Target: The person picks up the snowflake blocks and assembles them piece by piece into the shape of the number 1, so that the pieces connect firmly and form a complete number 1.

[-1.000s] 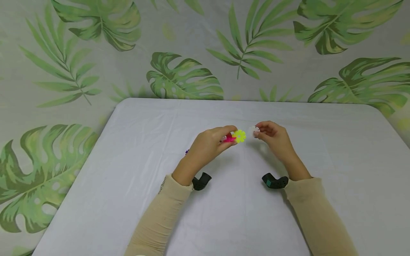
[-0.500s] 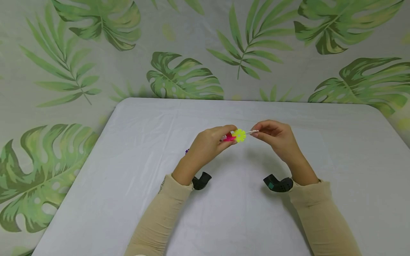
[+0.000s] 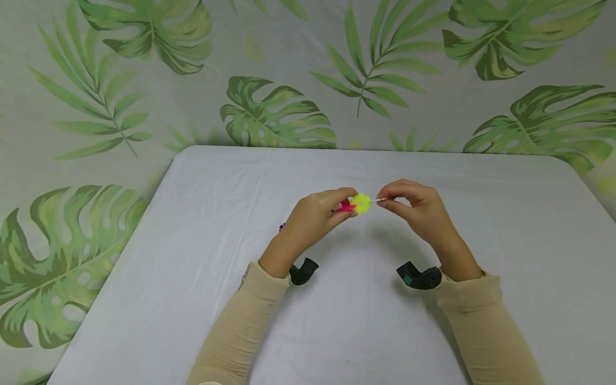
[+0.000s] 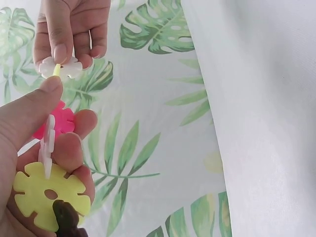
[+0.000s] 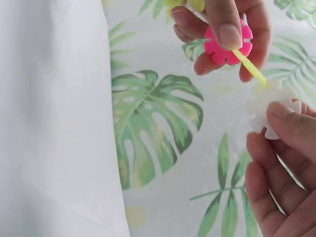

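Note:
My left hand (image 3: 315,216) grips a chain of interlocking notched plastic discs. The chain has a yellow disc (image 4: 32,185), a white disc (image 4: 48,143) seen edge-on and a pink disc (image 4: 61,121). A dark piece (image 4: 66,217) sits at its near end. Beyond the left thumb, another yellow disc (image 3: 361,203) sticks out toward the right; the right wrist view shows it edge-on. My right hand (image 3: 416,211) pinches a loose-ended white disc (image 5: 271,106) between thumb and fingers. Its rim meets the yellow disc's edge, the two standing crosswise.
Both hands are above a white-covered table (image 3: 366,331). A purple piece (image 3: 281,228) peeks out behind the left wrist. Black wrist cameras, one on the left (image 3: 303,271) and one on the right (image 3: 420,276), jut inward. A leaf-print cloth (image 3: 279,112) hangs behind the table.
My right hand has turned the white disc from face-on to edge-on and brought it left against the yellow disc. The left hand and its chain have stayed almost still.

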